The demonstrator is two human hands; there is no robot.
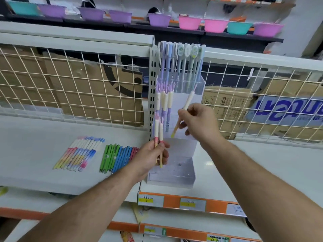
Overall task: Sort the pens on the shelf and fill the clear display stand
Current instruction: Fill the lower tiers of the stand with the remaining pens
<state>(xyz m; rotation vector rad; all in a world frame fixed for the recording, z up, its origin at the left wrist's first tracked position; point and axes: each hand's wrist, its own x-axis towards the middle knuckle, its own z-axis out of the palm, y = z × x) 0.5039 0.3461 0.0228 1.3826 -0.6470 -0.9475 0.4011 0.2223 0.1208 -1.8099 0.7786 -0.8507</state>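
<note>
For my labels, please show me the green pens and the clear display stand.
green pens [108, 157]: head view, middle of the barrels.
clear display stand [172, 178]: head view, front wall of lowest tier.

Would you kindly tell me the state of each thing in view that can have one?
left grip: holds two pens upright.
right grip: pinches one pen, tilted, before the stand.
clear display stand: upright, partly filled; pens stand in its upper tiers.
pastel pens: lying flat in a row on the shelf.
green, blue and red pens: lying flat side by side.
</note>
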